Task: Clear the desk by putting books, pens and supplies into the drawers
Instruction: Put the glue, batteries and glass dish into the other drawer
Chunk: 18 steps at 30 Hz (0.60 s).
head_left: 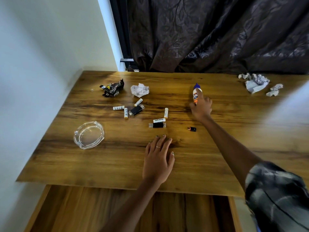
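Note:
A white glue bottle (195, 93) with a blue cap stands at the desk's (117, 161) middle right, and my right hand (201, 107) grips it, index finger along its side. My left hand (158, 158) lies flat on the wood near the front edge, fingers apart, holding nothing. Several white batteries (118, 108) are scattered across the middle, one (165, 113) just left of my right hand. Two black holders (135, 110) (157, 125) lie among them. A small black adapter (192, 129) sits beside my right forearm. Below the front edge a wooden drawer (70, 208) stands pulled out.
A glass ashtray (89, 135) sits front left. A crumpled dark wrapper (112, 88) and a paper ball (139, 90) lie at the back left. More crumpled paper (256, 83) lies at the back right. A dark curtain (217, 34) hangs behind the desk; a wall borders the left.

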Available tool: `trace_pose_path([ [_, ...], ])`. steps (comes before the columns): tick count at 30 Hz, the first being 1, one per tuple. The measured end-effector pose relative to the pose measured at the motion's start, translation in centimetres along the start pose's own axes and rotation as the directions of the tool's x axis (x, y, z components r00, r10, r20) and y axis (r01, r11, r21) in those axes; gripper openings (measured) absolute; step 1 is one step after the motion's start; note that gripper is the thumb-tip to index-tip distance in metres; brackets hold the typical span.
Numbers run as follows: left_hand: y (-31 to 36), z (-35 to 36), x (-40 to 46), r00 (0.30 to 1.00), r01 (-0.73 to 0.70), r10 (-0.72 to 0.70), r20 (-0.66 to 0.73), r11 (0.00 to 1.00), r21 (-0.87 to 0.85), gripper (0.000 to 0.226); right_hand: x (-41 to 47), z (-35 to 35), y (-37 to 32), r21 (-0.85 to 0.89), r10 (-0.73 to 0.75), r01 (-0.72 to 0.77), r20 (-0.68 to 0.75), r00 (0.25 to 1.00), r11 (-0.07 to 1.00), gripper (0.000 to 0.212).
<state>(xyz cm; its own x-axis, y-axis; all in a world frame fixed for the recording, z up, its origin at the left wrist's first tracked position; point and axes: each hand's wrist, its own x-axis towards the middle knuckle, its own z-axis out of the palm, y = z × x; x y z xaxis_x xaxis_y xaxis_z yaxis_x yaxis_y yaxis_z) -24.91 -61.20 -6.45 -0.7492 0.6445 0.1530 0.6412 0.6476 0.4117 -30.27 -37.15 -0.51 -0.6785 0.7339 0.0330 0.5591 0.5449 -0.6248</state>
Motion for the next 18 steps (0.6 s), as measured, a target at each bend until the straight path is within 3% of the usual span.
trace_pose_path([
  [4, 0.0, -0.1, 0.0, 1.0, -0.017, 0.017, -0.02, 1.0, 0.008, 0.049, -5.3, -3.2, -0.3, 0.194, -0.1, 0.115, -0.084, 0.991, 0.974, 0.063],
  [8, 0.0, -0.2, -0.1, 0.999, -0.014, 0.013, -0.031, 1.0, -0.009, 0.05, -14.0, -5.5, 0.9, 0.307, -0.159, 0.161, -0.03, 0.987, 0.938, 0.066],
  [14, 0.8, -0.6, -2.4, 1.0, -0.009, 0.008, -0.027, 0.999, -0.037, 0.049, -28.2, -5.8, 4.6, 0.306, -0.117, 0.097, 0.047, 0.992, 0.947, 0.065],
  [18, 2.1, -0.2, -7.3, 0.994, -0.105, 0.103, -0.026, 0.991, -0.086, 0.045, -34.6, -5.3, 7.2, 0.271, -0.104, 0.08, 0.074, 0.992, 0.959, 0.077],
])
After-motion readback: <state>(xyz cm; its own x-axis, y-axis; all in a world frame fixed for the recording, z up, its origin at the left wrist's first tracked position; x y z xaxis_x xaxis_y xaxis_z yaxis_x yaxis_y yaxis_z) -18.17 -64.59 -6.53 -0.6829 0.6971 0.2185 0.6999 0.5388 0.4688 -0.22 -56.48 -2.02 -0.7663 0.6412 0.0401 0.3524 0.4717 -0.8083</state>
